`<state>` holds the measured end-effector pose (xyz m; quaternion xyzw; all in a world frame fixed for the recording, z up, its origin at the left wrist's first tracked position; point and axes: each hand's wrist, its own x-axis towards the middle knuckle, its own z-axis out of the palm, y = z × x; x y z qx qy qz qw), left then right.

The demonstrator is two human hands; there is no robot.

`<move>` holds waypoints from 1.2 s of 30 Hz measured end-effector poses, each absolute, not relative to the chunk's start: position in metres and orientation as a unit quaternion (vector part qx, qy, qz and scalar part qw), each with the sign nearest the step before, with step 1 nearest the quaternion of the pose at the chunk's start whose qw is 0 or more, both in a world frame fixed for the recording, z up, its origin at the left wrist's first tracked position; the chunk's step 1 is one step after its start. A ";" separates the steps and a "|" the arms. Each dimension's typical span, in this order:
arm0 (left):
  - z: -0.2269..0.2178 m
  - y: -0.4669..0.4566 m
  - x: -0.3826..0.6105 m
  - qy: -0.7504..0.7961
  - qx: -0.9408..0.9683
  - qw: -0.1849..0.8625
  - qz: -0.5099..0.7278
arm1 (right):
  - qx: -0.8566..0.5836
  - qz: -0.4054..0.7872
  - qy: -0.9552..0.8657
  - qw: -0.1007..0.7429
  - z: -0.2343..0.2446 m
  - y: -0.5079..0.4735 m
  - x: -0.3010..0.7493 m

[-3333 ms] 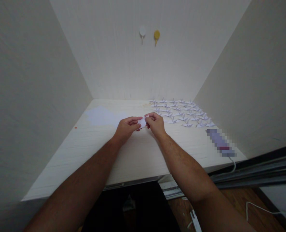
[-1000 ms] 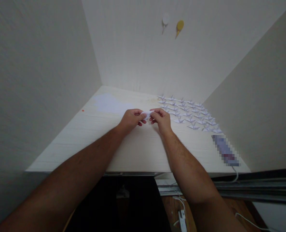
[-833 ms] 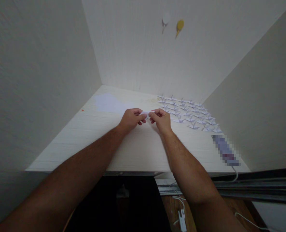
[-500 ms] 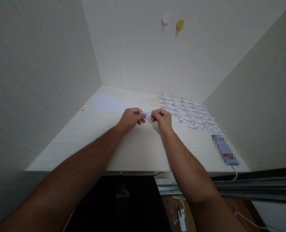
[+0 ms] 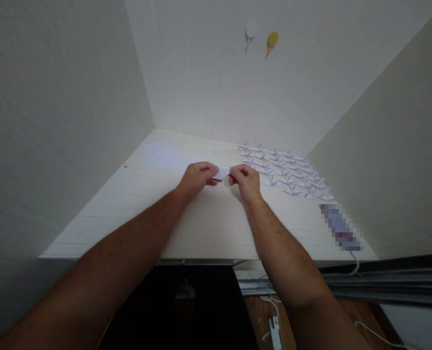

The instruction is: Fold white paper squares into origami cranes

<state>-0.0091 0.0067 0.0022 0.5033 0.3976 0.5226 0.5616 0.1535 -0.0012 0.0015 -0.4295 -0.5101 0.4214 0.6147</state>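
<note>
A small piece of folded white paper (image 5: 223, 172) is held just above the white table between both hands. My left hand (image 5: 198, 176) pinches its left end, thumb on top and fingers curled below. On the other side, my right hand (image 5: 245, 180) grips the paper's right tip between thumb and index finger. The fine folds are too small to make out. To the right of my right hand, several folded white paper cranes (image 5: 281, 171) stand in rows on the table. White paper sheets (image 5: 163, 154) lie beyond my left hand.
A blurred-out flat device (image 5: 339, 226) with a white cable rests at the table's (image 5: 208, 228) right side. Walls enclose the table at left, back and right. A white hook (image 5: 251, 30) and a yellow hook (image 5: 272, 39) hang on the back wall. A power strip (image 5: 274, 333) lies below.
My left thumb has shifted back to the left along the paper, so more of the paper shows between the hands. My right hand keeps nearly the same place and grip.
</note>
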 end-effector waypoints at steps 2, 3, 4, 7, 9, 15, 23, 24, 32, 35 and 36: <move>0.003 0.007 -0.008 0.402 0.516 0.540 0.530 | -0.444 0.413 -0.526 0.596 0.001 -0.002 0.153; 0.003 0.007 -0.008 0.406 0.529 0.527 0.527 | -0.451 0.408 -0.538 0.584 0.001 -0.002 0.152; 0.003 0.006 -0.007 0.409 0.544 0.514 0.522 | -0.455 0.403 -0.551 0.571 0.001 -0.002 0.152; 0.004 0.005 -0.006 0.417 0.590 0.483 0.494 | -0.459 0.394 -0.583 0.542 0.000 -0.002 0.152; 0.004 0.004 -0.006 0.420 0.594 0.477 0.493 | -0.464 0.385 -0.590 0.536 -0.001 -0.002 0.153; 0.003 0.006 -0.008 0.429 0.579 0.475 0.506 | -0.469 0.402 -0.597 0.512 0.000 -0.002 0.155; 0.006 0.005 -0.008 0.423 0.524 0.526 0.519 | -0.471 0.408 -0.569 0.536 -0.005 0.001 0.157; 0.006 0.005 -0.008 0.424 0.519 0.527 0.524 | -0.469 0.413 -0.565 0.539 -0.005 0.001 0.157; 0.004 0.010 -0.014 0.405 0.527 0.533 0.523 | -0.441 0.461 -0.547 0.542 -0.005 0.002 0.156; 0.004 0.012 -0.017 0.408 0.528 0.539 0.515 | -0.439 0.485 -0.540 0.529 -0.003 0.001 0.156; 0.004 0.012 -0.018 0.412 0.527 0.537 0.513 | -0.440 0.495 -0.538 0.522 -0.003 0.001 0.157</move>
